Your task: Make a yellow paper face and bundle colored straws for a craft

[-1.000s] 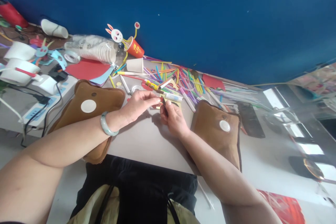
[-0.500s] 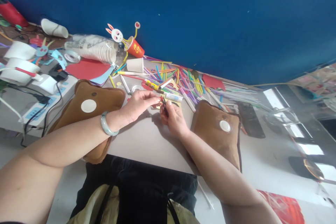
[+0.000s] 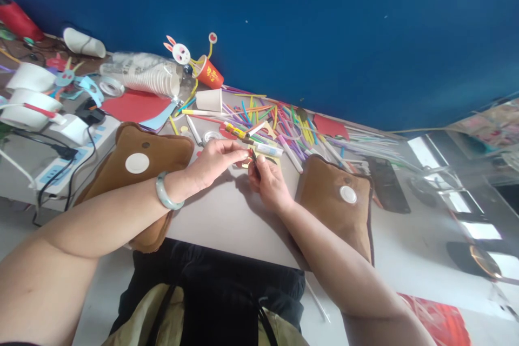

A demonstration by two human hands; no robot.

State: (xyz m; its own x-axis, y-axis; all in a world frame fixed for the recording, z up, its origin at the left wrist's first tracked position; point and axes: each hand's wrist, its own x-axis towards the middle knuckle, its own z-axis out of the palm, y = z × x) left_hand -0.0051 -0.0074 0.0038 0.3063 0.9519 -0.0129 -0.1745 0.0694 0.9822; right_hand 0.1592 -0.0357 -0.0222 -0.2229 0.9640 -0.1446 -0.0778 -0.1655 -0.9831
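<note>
My left hand, with a pale bangle at the wrist, pinches a small red piece of paper between thumb and fingers. Facing it, my right hand is closed around small black scissors, whose tips meet the red paper. The fingers partly hide both things. Just beyond the hands lie a white-capped marker, a yellow patterned stick and yellow paper scraps. My forearms rest at two brown cushions, the left cushion and the right cushion.
Colourful straws spread along the blue wall. An orange paper cup with a rabbit face leans there, near a white cup and stacked cups. Left is a power strip with cables; right, a dark phone-like slab.
The scissors look narrower at the tips than half a second ago, as if their blades have closed a little. Both hands have stayed almost in place.
</note>
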